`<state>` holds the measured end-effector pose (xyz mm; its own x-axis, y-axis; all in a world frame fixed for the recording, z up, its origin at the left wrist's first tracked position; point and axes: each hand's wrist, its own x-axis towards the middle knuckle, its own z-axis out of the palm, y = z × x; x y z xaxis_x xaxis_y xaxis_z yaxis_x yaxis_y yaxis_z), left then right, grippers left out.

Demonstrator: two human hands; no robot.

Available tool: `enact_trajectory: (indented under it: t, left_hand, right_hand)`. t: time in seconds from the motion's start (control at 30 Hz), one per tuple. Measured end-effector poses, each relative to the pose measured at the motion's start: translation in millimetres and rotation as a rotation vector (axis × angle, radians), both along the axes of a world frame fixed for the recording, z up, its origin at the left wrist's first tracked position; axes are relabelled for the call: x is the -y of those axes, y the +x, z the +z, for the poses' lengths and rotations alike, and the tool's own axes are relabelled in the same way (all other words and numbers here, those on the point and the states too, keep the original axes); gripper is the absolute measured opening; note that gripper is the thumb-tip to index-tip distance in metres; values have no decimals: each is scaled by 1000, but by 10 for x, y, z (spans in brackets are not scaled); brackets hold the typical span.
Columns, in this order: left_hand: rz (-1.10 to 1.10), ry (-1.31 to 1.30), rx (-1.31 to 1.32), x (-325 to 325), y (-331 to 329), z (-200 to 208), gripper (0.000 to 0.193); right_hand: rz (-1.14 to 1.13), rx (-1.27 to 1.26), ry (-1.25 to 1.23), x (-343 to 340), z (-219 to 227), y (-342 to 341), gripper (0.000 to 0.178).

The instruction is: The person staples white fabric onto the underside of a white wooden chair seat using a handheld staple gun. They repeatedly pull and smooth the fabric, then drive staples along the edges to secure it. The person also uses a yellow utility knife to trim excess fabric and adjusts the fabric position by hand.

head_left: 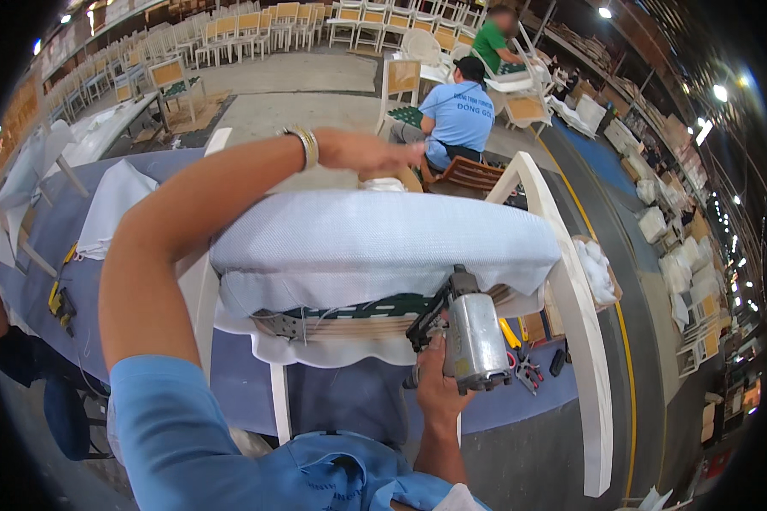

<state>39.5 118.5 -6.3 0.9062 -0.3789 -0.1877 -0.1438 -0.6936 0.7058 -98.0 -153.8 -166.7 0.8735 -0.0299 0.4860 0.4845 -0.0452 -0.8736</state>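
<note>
A white-framed chair (pixel 581 341) lies tipped before me, its padded seat covered in pale blue-grey woven fabric (pixel 383 234). Below the fabric's loose lower edge, dark green webbing (pixel 392 307) and a pale wooden rail partly show. My right hand (pixel 439 387) grips a metal staple gun (pixel 475 336), whose nose is against or close to the fabric's lower edge right of centre; I cannot tell if they touch. Across the far side of the seat stretches my left arm. My left hand (pixel 366 153) is just beyond the cushion, slightly blurred, fingers extended with nothing visible in them.
A blue-covered table (pixel 520 400) bears pliers (pixel 528 375), a yellow-handled tool (pixel 510 332) and, at left, another yellow-black tool (pixel 61 302) near white cloth (pixel 115 204). A person in blue (pixel 460 115) sits ahead; another in green (pixel 490 43) works beyond. Rows of chairs (pixel 256 30) stand behind.
</note>
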Motion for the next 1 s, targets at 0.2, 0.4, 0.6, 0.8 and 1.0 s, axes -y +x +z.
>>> enact_trajectory:
  t: [0.2,0.4,0.6,0.8,1.0]
  left_hand:
    - [-108,20,-263,197,-37,118,89]
    - [-264,263,316,232,-175,-85,83]
    - [-212,500,585,414,-646,-94,80]
    - [-208,599,781,475,-752,-181,82]
    - [-189,623,750,515,-779,-172,94]
  right_hand:
    - [39,99,-86,72,-151,97,34]
    - [41,113,-68,27,-162,102,32]
    - [7,74,-248,127,-241,155,31]
    - [44,57,-311,34,-231,-44,32]
    - [151,61,-196,-88,-362,-89,59]
